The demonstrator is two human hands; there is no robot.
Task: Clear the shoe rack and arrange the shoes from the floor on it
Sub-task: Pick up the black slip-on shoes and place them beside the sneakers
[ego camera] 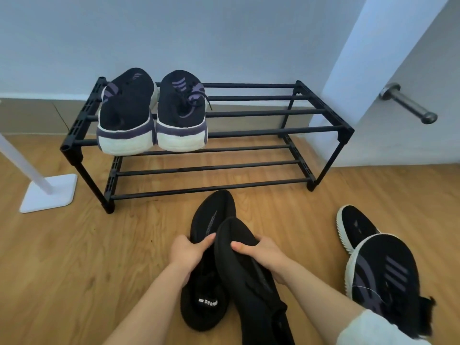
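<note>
A black two-tier shoe rack stands against the wall. On its top tier at the left sits a pair of black sneakers with purple stripes and white soles, heels toward me. In front of the rack my left hand grips an all-black shoe by its side. My right hand holds a second all-black shoe, which overlaps the first. Both shoes are low over the wooden floor. Another black pair with white soles lies on the floor at the right.
A white stand with a square base is on the floor left of the rack. A white door with a metal lever handle stands at the right, close to the rack's end. The rack's lower tier holds no shoes.
</note>
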